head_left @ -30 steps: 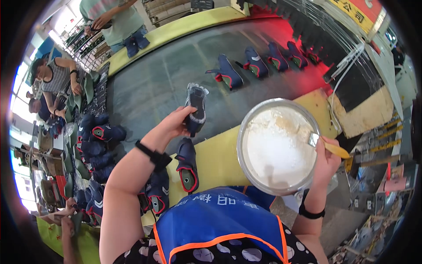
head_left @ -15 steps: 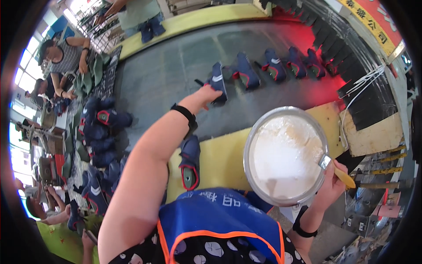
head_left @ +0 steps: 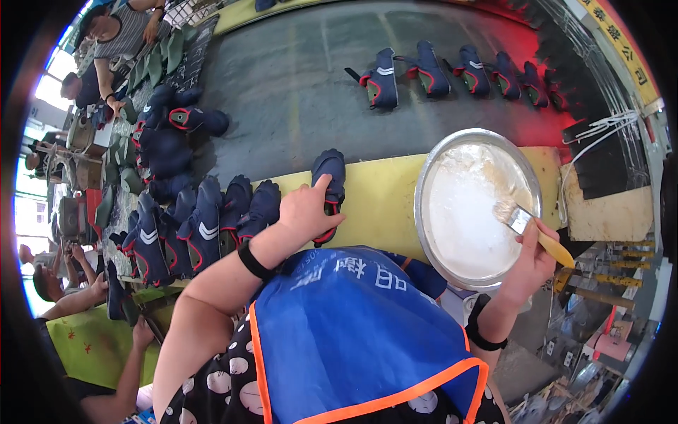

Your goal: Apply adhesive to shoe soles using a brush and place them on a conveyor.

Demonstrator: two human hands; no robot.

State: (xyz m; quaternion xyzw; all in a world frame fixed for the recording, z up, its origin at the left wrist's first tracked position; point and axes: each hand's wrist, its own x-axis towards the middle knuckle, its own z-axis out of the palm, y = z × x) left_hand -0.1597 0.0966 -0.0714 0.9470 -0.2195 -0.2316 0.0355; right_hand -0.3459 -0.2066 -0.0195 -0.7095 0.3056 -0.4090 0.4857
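Note:
A navy shoe upper with red trim lies on the yellow table edge in front of me. My left hand is on it, index finger along its top and thumb over its lower end; the other fingers are partly hidden. My right hand grips a paintbrush by its yellow handle. Its pale bristles rest at the right side of a metal bowl of white, creamy paste. The bowl stands right of the shoe upper, at the table's near edge.
Several navy shoe uppers stand in a row on the dark conveyor belt, running toward a red-lit opening with black flaps. More uppers crowd the left. Co-workers sit along the left side. White cables hang at right.
My left hand has left the upper at the near end of the belt row and come back to the one on the yellow edge. The brush stays in my right hand. The view has shifted.

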